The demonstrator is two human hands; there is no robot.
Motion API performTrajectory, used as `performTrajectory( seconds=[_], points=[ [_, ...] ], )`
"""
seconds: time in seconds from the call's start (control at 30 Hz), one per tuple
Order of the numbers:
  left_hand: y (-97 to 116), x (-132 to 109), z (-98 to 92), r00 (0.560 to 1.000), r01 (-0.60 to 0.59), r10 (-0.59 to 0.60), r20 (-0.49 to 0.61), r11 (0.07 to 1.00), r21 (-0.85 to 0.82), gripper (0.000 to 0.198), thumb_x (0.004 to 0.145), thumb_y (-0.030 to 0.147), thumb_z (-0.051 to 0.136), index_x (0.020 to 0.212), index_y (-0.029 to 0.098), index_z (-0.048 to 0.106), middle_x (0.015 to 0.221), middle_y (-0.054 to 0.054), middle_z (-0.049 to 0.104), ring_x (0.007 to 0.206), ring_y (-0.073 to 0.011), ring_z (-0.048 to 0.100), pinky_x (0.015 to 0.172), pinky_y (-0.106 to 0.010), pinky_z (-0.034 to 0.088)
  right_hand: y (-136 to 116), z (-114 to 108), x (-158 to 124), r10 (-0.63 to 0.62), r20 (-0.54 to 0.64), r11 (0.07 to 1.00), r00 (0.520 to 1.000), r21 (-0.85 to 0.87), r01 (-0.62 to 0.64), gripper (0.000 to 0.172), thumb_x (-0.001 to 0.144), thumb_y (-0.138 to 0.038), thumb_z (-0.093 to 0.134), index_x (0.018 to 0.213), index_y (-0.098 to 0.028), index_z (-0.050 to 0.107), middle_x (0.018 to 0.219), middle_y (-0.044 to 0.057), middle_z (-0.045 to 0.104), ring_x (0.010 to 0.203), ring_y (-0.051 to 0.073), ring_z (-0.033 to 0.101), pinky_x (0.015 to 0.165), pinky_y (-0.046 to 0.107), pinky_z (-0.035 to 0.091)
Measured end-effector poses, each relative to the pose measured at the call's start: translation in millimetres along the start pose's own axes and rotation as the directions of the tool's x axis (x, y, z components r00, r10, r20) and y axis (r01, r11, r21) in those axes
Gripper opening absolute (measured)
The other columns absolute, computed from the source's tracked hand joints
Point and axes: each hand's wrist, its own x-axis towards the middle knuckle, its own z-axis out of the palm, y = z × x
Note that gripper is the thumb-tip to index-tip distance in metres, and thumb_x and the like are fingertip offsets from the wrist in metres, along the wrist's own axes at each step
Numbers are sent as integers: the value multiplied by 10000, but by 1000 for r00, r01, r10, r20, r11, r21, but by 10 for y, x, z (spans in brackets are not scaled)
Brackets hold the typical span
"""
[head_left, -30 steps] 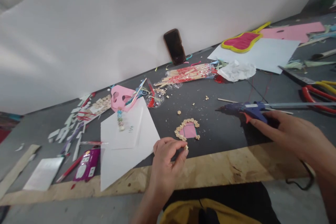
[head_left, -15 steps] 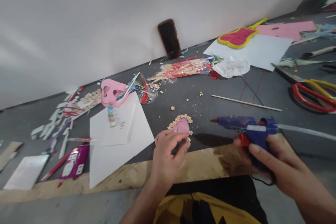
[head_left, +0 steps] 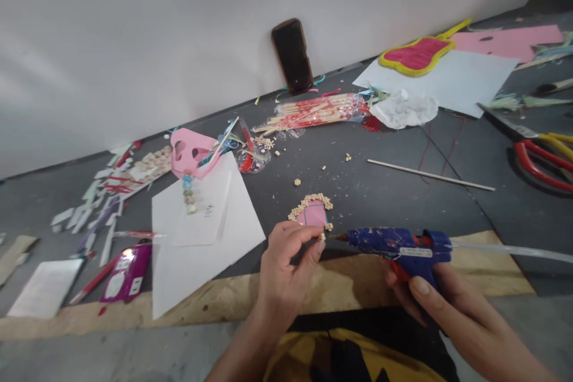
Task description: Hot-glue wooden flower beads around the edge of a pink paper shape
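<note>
Left hand (head_left: 286,265), fingertips nearly meeting, is pinching a bead cluster (head_left: 322,237); bead-edged pink card (head_left: 315,213) is lying at its one o'clock. Right hand (head_left: 465,316) is gripping a blue glue gun (head_left: 380,240), label (head_left: 416,252) illegible. White card (head_left: 197,230), left hand's ten o'clock, is showing "154".

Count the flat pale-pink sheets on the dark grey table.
3: one bead-framed sheet beside the left hand; one holed sheet at the white paper's far edge; one far-right sheet next to the yellow-edged red pad. More may be hidden.
</note>
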Motion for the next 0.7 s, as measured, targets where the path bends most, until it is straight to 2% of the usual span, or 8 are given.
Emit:
performTrajectory(
  seconds=[0.2,0.37,0.53,0.7],
  points=[
    [-31,-6,-14,999,-37,37,-3,995,94,136,873,226,590,983,262,662,925,-25,693,961,-196,567,853,-364,468,-2,30,4,25,0,999,1000,-21,-25,371,808,-558,568,900,-204,631,666,19,585,554,123,474,497,244,429],
    [-56,9,-9,995,-94,95,-8,989,111,135,875,224,598,983,264,667,898,-17,709,941,-199,568,847,-371,463,-24,50,-3,41,-25,998,999,-47,-42,318,817,-526,570,853,-214,624,601,-8,534,543,111,454,510,230,416],
    [-59,19,-14,998,-59,60,-4,991,118,109,843,218,645,930,272,682,853,-5,718,911,-207,576,831,-381,465,-7,53,-10,38,-28,997,999,-60,-40,314,835,-517,557,848,-211,624,616,-4,551,545,109,457,504,229,412],
    [-52,18,-13,999,-40,39,12,993,111,126,834,210,654,938,272,686,847,-7,716,920,-214,577,825,-387,468,17,42,0,35,-18,995,999,-95,-36,394,800,-584,560,877,-202,622,662,14,600,567,125,497,520,245,432]
  ],
)
